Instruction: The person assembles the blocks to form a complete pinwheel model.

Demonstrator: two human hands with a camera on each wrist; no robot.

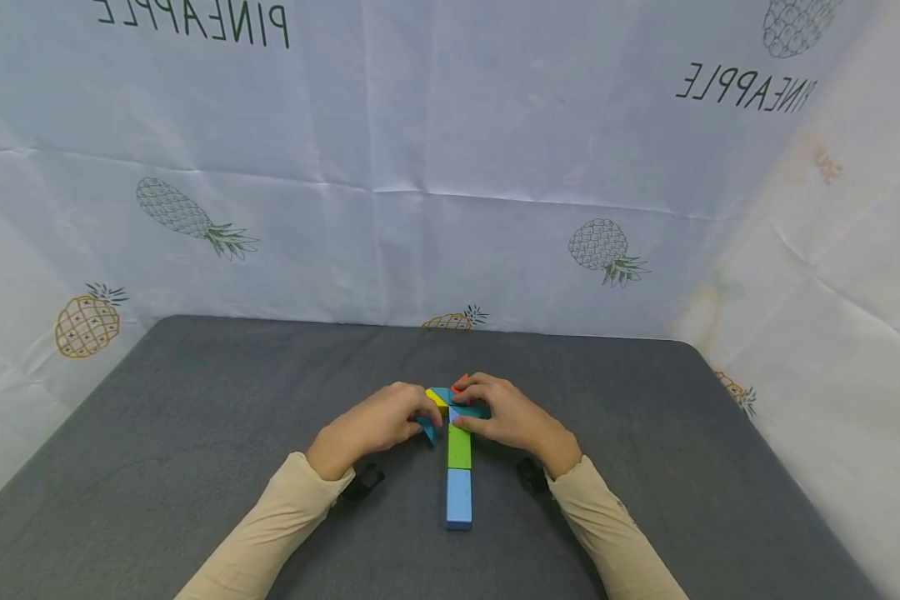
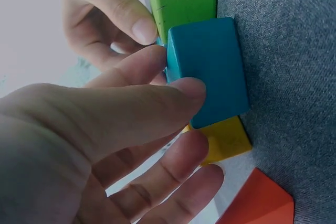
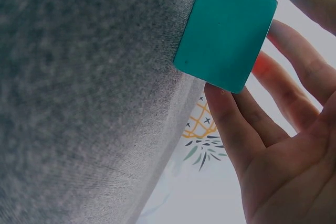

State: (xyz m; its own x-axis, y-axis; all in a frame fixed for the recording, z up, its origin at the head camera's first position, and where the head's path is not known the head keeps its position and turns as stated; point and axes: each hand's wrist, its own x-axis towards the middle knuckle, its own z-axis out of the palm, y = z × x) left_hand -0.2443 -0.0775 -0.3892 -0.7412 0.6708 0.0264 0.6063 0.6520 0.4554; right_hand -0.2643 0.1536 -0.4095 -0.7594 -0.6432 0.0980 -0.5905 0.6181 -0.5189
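Observation:
My left hand [image 1: 390,417] pinches a dark blue wedge-shaped block [image 1: 428,430] just left of a line of blocks; its thumb lies on the block's face in the left wrist view. A green block [image 1: 459,448] and a light blue block [image 1: 459,500] lie end to end in that line. At its far end my right hand [image 1: 506,412] holds a teal block [image 3: 226,32], fingertips against its far side and thumb near the green block. Beyond the left fingers lies a yellow block [image 1: 435,402] beside a blue one [image 1: 442,392]. An orange-red block [image 1: 460,382] is partly behind the right fingers.
The blocks lie on a dark grey table [image 1: 195,467]. A pale cloth [image 1: 457,125] with pineapple prints hangs behind the table's far edge. Dark wrist cameras sit beneath both sleeves [image 1: 277,517], close to the tabletop.

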